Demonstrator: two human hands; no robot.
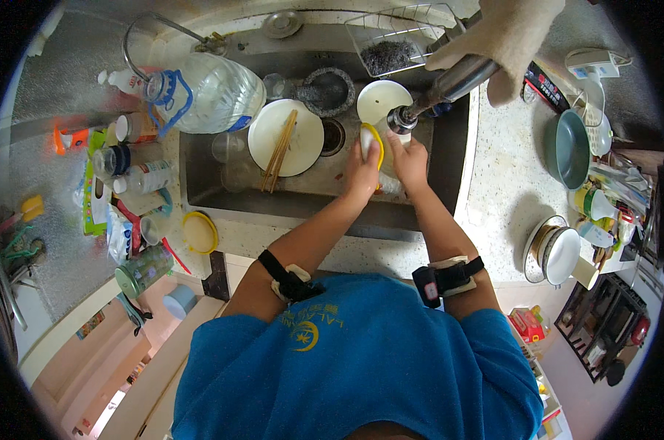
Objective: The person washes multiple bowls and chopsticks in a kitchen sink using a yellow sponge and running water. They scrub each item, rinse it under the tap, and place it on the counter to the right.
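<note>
My left hand [363, 168] is closed around a white, yellow-rimmed piece [371, 144], perhaps a small bowl or a lid, held tilted over the right side of the metal sink [332, 204]. Beneath the faucet head [402, 120], my right hand [410, 164] is beside it; whether it grips anything cannot be told. Just beyond the hands lies a white bowl [384, 99]. To the left, a white plate [260, 132] carries several wooden chopsticks [280, 151]. A dark round bowl [329, 92] sits behind the drain [333, 137].
A large clear water jug [216, 93] stands at the sink's left. Jars and bottles crowd the left counter, with a yellow-rimmed round piece [200, 232] near its edge. A wire rack [398, 27] holds a dark scouring pad [387, 56]. Right are a green pan [567, 149] and stacked bowls [561, 256].
</note>
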